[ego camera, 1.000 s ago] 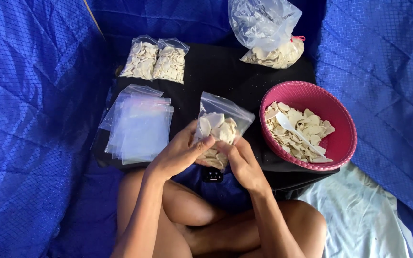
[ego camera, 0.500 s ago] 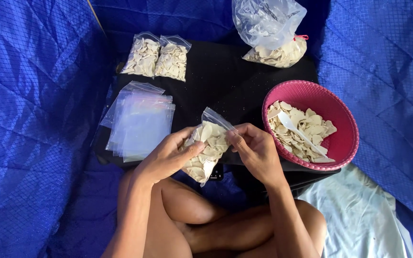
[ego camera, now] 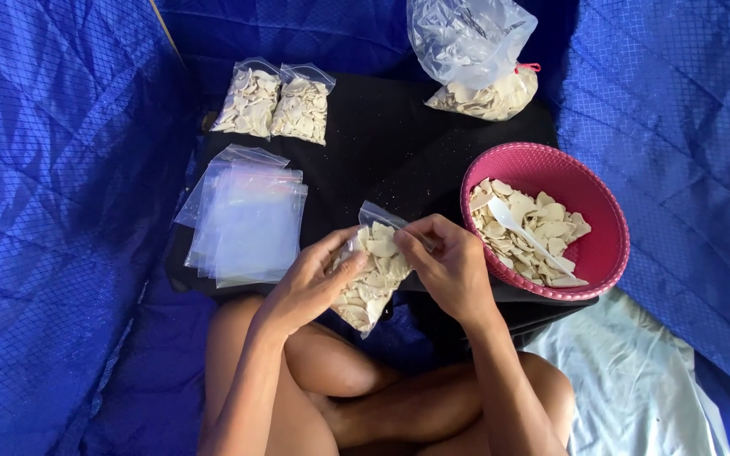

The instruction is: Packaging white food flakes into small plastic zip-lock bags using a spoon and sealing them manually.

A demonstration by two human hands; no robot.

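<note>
The small bag of chips [ego camera: 372, 277] has tipped over since a second ago. Back then it stood up in front of the hands with its mouth wide open and pointing up. Now it lies slanted, and both hands have come in closer around it.

The bag's long side runs from its top corner, which points up and away toward the black mat [ego camera: 382, 143], down to its fat bottom, which points toward the person's knees. It hangs in the air over the near edge of the mat, between the two hands.

The left hand [ego camera: 314, 283] cups the side of the bag, with the fingers curled together and the thumb pressed on the front. The right hand [ego camera: 449, 266] pinches the bag's top strip between thumb and fingertips.

Just left of the hands lies a flat stack of empty clear bags [ego camera: 242, 219], square and shiny. At the far left of the mat two filled bags [ego camera: 276, 105] lie side by side, pale and lumpy. At the far end sits a big clear sack [ego camera: 475, 59], crumpled, with chips in its bottom and a pink tie on its side. To the right is a round pink bowl [ego camera: 597, 253] of pale chips, with a white spoon [ego camera: 530, 236] lying in it. Blue cloth [ego camera: 52, 211] is all around.
</note>
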